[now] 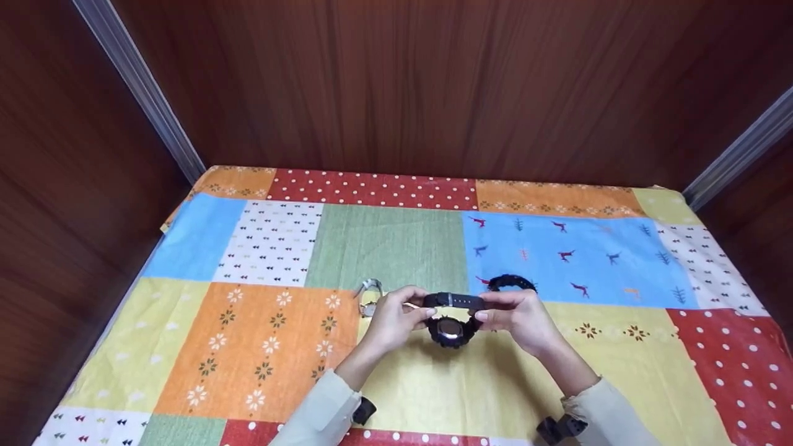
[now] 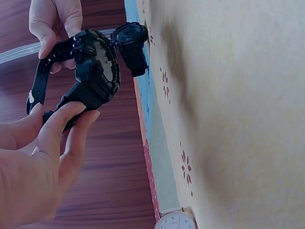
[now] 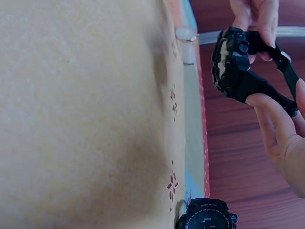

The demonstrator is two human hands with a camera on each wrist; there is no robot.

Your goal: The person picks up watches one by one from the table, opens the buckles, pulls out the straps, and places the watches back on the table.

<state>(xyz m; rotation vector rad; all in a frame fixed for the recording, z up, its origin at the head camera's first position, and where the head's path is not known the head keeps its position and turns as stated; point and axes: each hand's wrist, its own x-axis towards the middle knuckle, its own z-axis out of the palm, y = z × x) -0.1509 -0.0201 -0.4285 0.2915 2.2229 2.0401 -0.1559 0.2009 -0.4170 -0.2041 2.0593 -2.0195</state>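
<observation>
A black wristwatch (image 1: 448, 331) with a buckled strap is held up above the cloth between both hands. My left hand (image 1: 396, 319) pinches one side of its strap. On the opposite side, my right hand (image 1: 523, 319) pinches the strap between thumb and fingers. In the left wrist view the chunky watch case (image 2: 97, 64) hangs with its dial turned towards the table, and the strap forms a closed loop. Past my left hand stands a silver watch with a white dial (image 1: 370, 300). A second black watch (image 1: 511, 282) stands just beyond my right hand.
A patchwork-patterned cloth (image 1: 260, 347) covers the table. Dark wooden panels (image 1: 396, 87) rise behind the table and at both sides, with metal strips (image 1: 145, 87) at the corners. The two other watches stand close behind the hands.
</observation>
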